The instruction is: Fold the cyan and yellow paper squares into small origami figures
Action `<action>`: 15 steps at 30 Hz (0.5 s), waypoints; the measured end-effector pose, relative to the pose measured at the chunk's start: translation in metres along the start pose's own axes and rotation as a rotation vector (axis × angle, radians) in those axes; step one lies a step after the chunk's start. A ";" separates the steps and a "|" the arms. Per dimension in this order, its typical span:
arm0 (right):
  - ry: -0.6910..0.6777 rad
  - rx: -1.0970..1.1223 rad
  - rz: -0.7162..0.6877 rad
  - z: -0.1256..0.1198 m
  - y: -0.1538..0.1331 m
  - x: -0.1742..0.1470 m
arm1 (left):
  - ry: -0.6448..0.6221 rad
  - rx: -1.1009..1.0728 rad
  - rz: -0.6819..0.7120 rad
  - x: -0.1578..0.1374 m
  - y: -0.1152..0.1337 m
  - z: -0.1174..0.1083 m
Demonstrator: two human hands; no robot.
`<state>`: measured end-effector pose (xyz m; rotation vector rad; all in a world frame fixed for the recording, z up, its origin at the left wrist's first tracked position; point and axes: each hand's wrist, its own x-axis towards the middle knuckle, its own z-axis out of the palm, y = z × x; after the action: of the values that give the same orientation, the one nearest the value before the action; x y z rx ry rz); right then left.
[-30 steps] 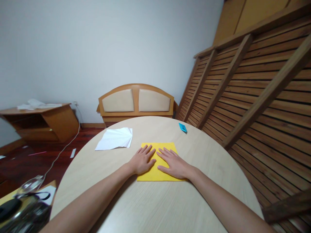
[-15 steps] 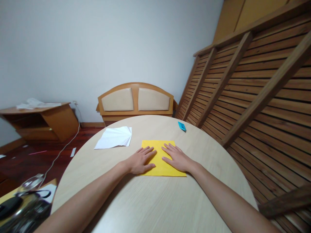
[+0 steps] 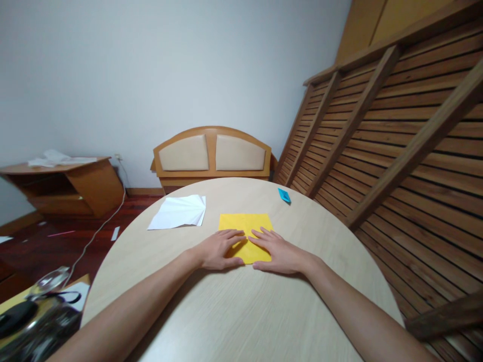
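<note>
A sheet of yellow paper (image 3: pixel 245 221) lies on the round table in front of me. My left hand (image 3: pixel 221 250) rests over its left side, with fingers stretched towards the middle and the thumb at the near edge. On the right side, my right hand (image 3: pixel 281 253) mirrors it, fingers spread on the sheet and thumb by the near edge. Between the two thumbs that edge looks slightly curved. Both palms cover the near corners, so I cannot tell whether the thumbs are under the paper.
Creased white paper (image 3: pixel 178 211) lies at the table's far left, and a small folded blue paper piece (image 3: pixel 284 195) at the far right. A slatted wooden frame (image 3: pixel 377 141) leans along the right of the pale round table (image 3: pixel 241 317). Clutter (image 3: pixel 41 311) stands low on the left.
Both hands have drawn closer together and the right has come nearer to me. The sheet's near edge now shows farther up between the thumbs and looks curved.
</note>
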<state>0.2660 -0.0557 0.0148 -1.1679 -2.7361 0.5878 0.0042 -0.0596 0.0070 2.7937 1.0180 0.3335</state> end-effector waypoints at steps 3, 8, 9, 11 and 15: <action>0.007 -0.008 -0.003 -0.001 0.002 0.000 | -0.025 -0.010 0.068 -0.001 0.007 -0.006; -0.002 -0.005 0.000 -0.004 0.002 0.000 | -0.046 0.036 0.060 0.000 0.011 -0.015; -0.001 -0.001 -0.003 -0.004 0.002 0.000 | -0.051 0.043 0.056 -0.001 0.010 -0.017; 0.002 0.009 -0.008 -0.006 0.002 -0.001 | -0.064 0.042 0.048 -0.002 0.009 -0.021; -0.007 0.040 0.011 -0.011 0.009 -0.004 | -0.108 -0.001 0.011 -0.006 0.008 -0.029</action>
<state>0.2777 -0.0497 0.0215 -1.1750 -2.7121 0.6457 -0.0025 -0.0675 0.0355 2.7828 0.9790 0.1824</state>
